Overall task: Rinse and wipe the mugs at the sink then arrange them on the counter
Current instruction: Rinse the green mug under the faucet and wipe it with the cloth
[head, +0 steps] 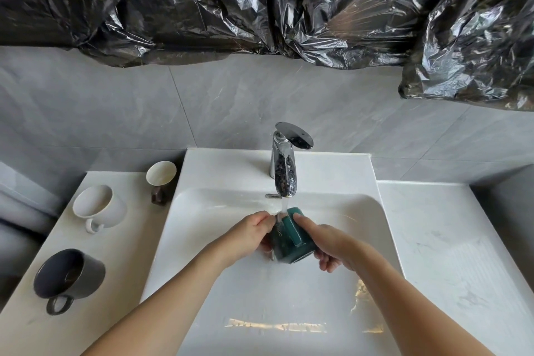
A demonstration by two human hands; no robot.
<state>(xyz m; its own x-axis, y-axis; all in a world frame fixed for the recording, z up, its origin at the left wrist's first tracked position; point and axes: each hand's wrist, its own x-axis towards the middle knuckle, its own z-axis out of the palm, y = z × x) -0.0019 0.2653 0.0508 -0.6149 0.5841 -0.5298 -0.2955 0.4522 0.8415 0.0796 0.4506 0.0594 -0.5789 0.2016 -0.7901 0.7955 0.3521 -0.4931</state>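
**A:** What is the biggest thing up there?

**B:** The crinkly shiny black plastic sheet (260,0). It fills the whole top of the frame. Under it is a smooth grey tiled wall (115,107).

**A:** And lower down?

**B:** A big white square sink (289,292) fills the lower middle. A flat white stone counter (450,254) runs along both sides of it, at the lower left and the lower right.

**A:** Is the water on?

**B:** Yes. The shiny silver tap (284,162) stands at the back of the sink, in the middle of the frame. A thin stream of water falls from it.

**A:** Where does the water land?

**B:** On the dark green mug with a handle (291,243). It lies tipped on its side over the sink, right under the tap.

**A:** Who holds it?

**B:** Both hands. The left hand (251,237) grips its left side with curled fingers. The right hand (329,243) wraps round its right side.

**A:** Any more mugs?

**B:** Three on the left counter. The dark grey mug (70,274) is at the lower left. The white mug with a loop handle (98,208) sits further back. The small cup, cream inside with a brown base (161,176), is furthest back, just beside the sink.
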